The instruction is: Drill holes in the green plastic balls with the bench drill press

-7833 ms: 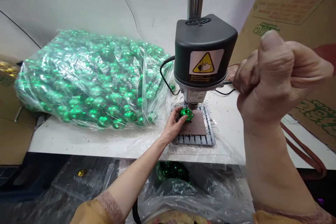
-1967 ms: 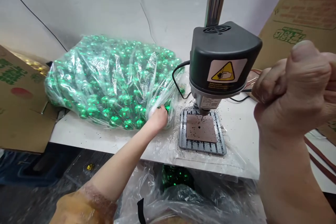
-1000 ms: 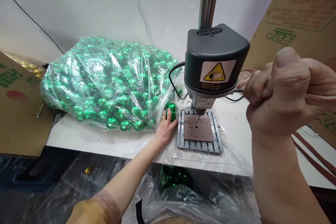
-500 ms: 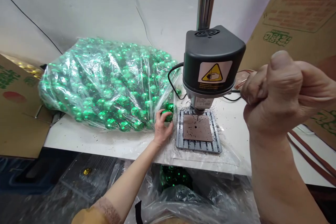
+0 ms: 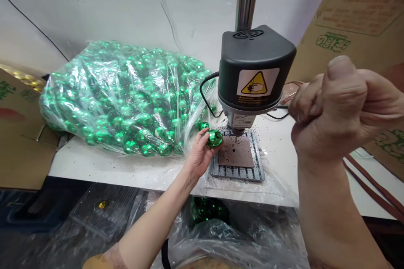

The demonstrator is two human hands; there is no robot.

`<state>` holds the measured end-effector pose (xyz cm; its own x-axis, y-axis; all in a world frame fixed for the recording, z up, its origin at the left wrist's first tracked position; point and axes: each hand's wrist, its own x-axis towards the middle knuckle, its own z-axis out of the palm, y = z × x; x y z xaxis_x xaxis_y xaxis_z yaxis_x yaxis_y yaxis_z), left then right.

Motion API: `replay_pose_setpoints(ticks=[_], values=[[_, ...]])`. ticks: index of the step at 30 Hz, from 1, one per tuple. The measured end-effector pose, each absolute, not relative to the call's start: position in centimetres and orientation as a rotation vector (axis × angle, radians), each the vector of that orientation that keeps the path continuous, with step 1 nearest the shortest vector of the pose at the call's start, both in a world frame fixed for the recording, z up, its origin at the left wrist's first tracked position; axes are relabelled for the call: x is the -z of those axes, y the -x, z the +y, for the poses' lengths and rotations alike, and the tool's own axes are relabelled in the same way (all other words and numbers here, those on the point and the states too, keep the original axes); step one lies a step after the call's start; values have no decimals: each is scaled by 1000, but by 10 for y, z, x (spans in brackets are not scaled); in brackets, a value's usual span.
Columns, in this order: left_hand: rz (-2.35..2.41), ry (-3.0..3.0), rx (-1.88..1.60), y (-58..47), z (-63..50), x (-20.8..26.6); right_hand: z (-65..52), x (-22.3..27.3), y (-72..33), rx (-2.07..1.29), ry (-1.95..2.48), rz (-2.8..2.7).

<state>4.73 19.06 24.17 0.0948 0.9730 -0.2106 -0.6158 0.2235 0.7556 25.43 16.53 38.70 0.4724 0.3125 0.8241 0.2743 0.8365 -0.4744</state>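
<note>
My left hand (image 5: 201, 151) holds a green faceted ball (image 5: 215, 138) between thumb and fingers, just left of the drill bit. Behind it another green ball (image 5: 203, 125) lies at the mouth of a clear bag of green balls (image 5: 126, 101). A bench drill press (image 5: 257, 67) stands over a slotted metal base (image 5: 235, 173). On that base rests a brown plate (image 5: 241, 159) with a small dark hole. My right hand (image 5: 337, 109) is closed in a fist beside the drill head, at the end of a short dark lever (image 5: 283, 107); the gripped part is hidden.
Dark shavings are scattered over the white table (image 5: 104, 168). Cardboard boxes stand at the left (image 5: 25, 138) and right (image 5: 356, 21). Below the table edge are clear plastic (image 5: 227, 239) and more green balls (image 5: 208, 212). A black cable (image 5: 203, 92) loops beside the drill.
My left hand has brought the green ball rightward from the bag's mouth toward the drill bit. My right fist keeps nearly the same place. The view has shifted slightly.
</note>
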Motion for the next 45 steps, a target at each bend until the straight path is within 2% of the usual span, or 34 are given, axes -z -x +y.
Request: replay_pose_setpoints(ticks=[3, 10, 15, 38, 45], values=[[853, -555, -1179, -52, 193, -228, 165, -387, -255, -21, 632, -1095], [959, -805, -1300, -63, 203, -191, 164, -384, -255, -12, 643, -1091], [903, -995, -1256, -64, 212, -180, 163, -385, -254, 12, 648, -1110], [771, -1372, -1152, -70, 211, -164, 167, -383, -256, -3, 605, -1104], [842, -1360, -1129, -77, 203, -172, 167, -383, -255, 6, 612, -1098]])
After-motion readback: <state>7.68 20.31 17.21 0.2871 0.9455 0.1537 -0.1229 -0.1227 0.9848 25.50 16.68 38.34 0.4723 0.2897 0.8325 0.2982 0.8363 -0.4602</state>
